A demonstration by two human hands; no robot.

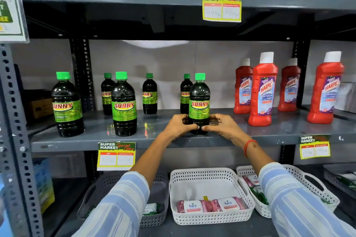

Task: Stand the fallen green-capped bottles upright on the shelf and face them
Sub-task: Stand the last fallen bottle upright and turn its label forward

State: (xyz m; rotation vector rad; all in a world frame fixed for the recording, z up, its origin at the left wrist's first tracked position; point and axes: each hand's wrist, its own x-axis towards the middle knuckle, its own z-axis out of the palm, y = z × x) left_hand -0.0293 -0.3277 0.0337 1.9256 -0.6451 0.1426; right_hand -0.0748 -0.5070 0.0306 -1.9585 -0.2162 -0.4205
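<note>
Striped sleeves (123, 204), both hands (179, 124) gripping glossy, upright dark bottle (199, 102)

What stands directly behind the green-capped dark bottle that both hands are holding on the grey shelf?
Behind the held green-capped dark bottle stands another, smaller-looking green-capped bottle, upright. Only its cap, shoulder and the left part of its label show; the rest is covered by the front bottle and the left hand.

Bright, even light falls from above; a pale glare patch sits on the back wall (154, 43). The shelf (269, 132) shines softly. Uprights bow at the edges, corners blur.
</note>
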